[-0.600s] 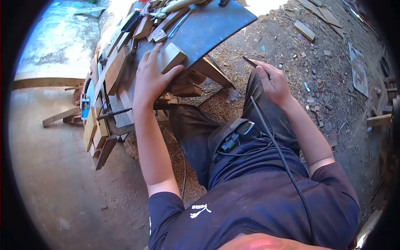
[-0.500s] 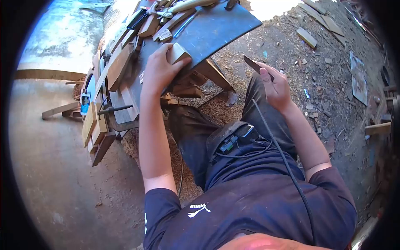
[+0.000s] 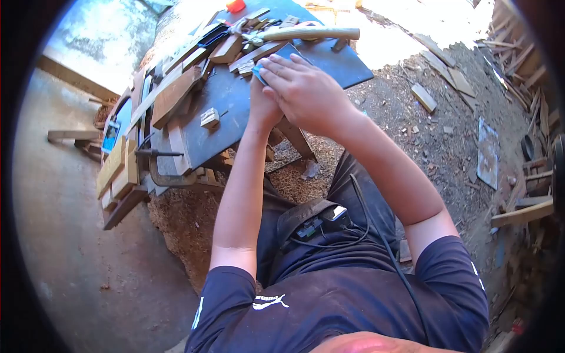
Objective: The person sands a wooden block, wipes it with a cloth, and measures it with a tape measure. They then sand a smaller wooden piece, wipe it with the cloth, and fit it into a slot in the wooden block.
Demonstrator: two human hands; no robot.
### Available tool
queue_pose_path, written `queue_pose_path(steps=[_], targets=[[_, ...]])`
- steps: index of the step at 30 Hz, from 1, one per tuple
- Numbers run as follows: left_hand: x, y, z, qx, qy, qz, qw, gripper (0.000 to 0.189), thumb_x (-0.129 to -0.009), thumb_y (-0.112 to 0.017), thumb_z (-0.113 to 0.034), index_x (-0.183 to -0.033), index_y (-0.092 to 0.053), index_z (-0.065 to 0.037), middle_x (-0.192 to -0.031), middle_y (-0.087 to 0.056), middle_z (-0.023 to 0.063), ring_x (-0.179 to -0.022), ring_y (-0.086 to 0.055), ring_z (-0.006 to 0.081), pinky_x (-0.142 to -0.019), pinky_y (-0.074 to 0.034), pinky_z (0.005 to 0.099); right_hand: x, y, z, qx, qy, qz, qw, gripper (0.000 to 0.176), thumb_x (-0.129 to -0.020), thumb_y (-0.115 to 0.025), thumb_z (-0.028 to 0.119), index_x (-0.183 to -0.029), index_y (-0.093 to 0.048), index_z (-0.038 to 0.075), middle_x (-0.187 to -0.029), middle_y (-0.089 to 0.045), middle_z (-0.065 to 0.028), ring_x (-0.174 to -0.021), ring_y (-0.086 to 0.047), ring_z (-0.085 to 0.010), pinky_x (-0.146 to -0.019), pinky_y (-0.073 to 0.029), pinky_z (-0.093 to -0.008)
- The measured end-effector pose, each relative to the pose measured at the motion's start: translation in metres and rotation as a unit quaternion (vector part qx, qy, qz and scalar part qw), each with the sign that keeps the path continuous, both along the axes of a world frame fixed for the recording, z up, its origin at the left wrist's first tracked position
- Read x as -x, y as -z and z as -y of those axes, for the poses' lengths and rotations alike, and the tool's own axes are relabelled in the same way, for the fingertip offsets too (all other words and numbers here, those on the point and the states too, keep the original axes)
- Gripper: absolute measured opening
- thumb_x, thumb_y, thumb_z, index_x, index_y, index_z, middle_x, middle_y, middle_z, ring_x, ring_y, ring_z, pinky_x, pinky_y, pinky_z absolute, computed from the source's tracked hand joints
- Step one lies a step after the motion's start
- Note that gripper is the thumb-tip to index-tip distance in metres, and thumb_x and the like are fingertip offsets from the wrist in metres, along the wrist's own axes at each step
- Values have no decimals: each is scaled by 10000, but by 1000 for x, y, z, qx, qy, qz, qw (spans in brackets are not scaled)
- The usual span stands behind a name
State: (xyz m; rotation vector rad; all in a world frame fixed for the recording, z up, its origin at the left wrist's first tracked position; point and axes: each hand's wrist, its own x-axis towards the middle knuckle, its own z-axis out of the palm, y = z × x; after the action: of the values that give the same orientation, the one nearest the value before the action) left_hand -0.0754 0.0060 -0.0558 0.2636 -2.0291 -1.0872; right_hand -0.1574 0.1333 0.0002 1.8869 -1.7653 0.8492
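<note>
My left hand [image 3: 264,109] is at the front edge of the dark tabletop [image 3: 232,88], its fingers mostly hidden behind my right hand. My right hand [image 3: 306,88] lies over it with straight fingers, palm down. A small bright blue patch [image 3: 258,72] peeks out at the right fingertips; what lies between my hands is hidden, and I cannot tell what it is. Left of the hands, a small grooved wooden block [image 3: 209,117] rests on the tabletop. Beyond the fingers lies a hammer [image 3: 312,33] with a wooden handle, among wood offcuts [image 3: 226,49].
A clamp [image 3: 159,154] grips the left part of the table, beside stacked wood pieces [image 3: 125,170]. An orange object [image 3: 235,6] sits at the far end. Wood shavings and scraps litter the ground [image 3: 412,153], and planks [image 3: 524,212] stand at right. A cable [image 3: 382,229] crosses my lap.
My right hand, holding a thin brown flat piece off to the right, has swung left onto my left hand. The wooden block seen in my left hand is now covered. The view has shifted.
</note>
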Motion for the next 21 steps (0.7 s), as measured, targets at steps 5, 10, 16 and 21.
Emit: queue_pose_path(steps=[5, 10, 16, 21], targets=[[1, -7, 1, 124, -52, 7, 991, 440, -880, -704, -189, -1262, -588, -3, -1199, -670, 162, -1061, -678, 305, -883, -543, 374, 7, -20, 43, -125, -28, 4, 992, 411, -1027, -477, 262, -1293, -614, -20, -1389, -589, -189, -1336, -525, -300, -1166, -354, -439], [-4, -6, -1, -59, 30, -19, 998, 421, -858, -741, -176, -1220, -585, -28, -1110, -700, 96, -1024, -670, 178, -869, -539, 323, -8, -11, -20, -16, -42, 8, 999, 395, -1023, -481, 246, -1299, -611, -5, -1368, -607, -164, -1345, -516, -294, -1146, -374, -465], [-4, -7, 0, 72, -1, 35, 997, 453, -889, -704, -190, -1289, -576, -20, -1236, -660, 173, -1136, -652, 297, -951, -528, 385, 0, -8, 32, -33, -21, -14, 999, 387, -1022, -472, 254, -1276, -622, 3, -1372, -606, -156, -1342, -517, -292, -1155, -364, -466], [-5, -5, 7, 16, 19, 25, 999, 504, -825, -782, -192, -1258, -578, -34, -1199, -673, 129, -1095, -658, 235, -944, -527, 353, -7, -13, 8, -57, -23, 26, 998, 405, -1041, -448, 254, -1332, -608, 23, -1402, -582, -176, -1345, -507, -324, -1164, -345, -468]])
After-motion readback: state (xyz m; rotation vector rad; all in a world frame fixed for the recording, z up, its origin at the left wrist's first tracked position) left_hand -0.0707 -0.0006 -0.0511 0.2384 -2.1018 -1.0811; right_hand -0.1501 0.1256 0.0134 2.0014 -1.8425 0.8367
